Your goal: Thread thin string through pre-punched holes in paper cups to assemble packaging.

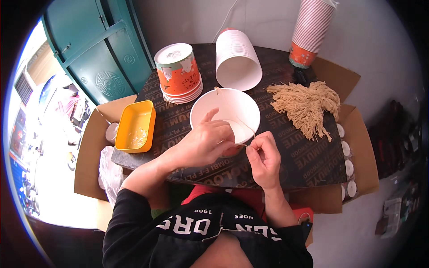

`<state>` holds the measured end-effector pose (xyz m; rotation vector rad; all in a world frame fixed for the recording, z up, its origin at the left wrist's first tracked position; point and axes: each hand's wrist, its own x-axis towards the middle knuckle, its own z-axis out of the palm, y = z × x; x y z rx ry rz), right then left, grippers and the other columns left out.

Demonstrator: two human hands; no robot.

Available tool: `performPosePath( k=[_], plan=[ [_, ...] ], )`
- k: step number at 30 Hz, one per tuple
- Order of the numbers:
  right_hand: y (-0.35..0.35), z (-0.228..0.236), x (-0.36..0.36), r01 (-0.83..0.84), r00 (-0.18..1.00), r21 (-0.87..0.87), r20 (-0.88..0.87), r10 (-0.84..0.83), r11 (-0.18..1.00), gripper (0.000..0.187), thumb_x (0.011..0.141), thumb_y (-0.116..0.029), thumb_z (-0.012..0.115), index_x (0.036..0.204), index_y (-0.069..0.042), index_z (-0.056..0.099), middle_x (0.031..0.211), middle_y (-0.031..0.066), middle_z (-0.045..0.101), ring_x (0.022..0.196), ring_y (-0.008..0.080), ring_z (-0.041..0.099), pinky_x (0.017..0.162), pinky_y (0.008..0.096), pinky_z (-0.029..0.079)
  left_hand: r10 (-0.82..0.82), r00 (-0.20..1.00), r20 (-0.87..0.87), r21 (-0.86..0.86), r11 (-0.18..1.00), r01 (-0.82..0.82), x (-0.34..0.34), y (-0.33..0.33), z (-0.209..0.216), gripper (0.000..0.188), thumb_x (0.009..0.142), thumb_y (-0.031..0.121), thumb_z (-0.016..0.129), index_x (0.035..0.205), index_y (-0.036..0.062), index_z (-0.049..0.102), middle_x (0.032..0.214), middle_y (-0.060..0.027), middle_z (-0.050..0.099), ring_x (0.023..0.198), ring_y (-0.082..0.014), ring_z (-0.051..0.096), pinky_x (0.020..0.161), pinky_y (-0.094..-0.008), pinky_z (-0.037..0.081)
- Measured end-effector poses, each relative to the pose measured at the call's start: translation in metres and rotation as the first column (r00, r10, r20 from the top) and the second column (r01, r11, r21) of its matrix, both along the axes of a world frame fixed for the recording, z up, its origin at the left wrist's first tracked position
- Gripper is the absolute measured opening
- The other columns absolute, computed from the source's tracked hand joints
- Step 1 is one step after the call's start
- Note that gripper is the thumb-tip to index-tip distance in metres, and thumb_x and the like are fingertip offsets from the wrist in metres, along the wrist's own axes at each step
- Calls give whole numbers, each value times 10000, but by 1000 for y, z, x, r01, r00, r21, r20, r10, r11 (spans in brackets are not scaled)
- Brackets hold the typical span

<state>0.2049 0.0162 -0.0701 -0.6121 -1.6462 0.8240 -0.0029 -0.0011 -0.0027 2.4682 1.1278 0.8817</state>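
Observation:
A white-lined paper bucket sits on the table in front of me, its mouth facing up toward me. A thin tan string runs across its inside, and a knotted bit of string shows at the far rim. My left hand reaches over the near rim, index finger raised, the other fingers curled at the string there. Just to the right, my right hand pinches the string between thumb and bent fingers. The string stretches short between both hands. The left fingertips are partly hidden.
An upside-down stack of orange buckets, a lying bucket stack and a tall stack stand behind. A yellow tray with small pale bits is left; a bundle of tan strings lies right. Cardboard boxes flank the dark table.

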Motion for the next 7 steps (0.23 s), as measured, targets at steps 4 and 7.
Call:
performPosePath(
  k=[4, 7],
  plan=[
    [3, -7, 3, 11, 1000, 61, 20, -12, 998, 141, 927, -5, 593, 820, -10, 500, 893, 25, 412, 717, 79, 390, 588, 213, 329, -28, 999, -31, 67, 997, 30, 1, 0, 2, 112, 820, -5, 675, 832, 62, 586, 771, -49, 590, 783, -240, 631, 1180, -611, 182],
    [6, -11, 2, 50, 999, 99, 15, -52, 994, 140, 930, -20, 600, 826, -13, 506, 894, 31, 417, 706, 94, 393, 584, 222, 336, -15, 999, -47, 36, 999, 17, -1, -1, -1, 110, 825, -14, 663, 824, 67, 588, 790, -44, 597, 833, -244, 634, 1193, -609, 150]
  ],
)
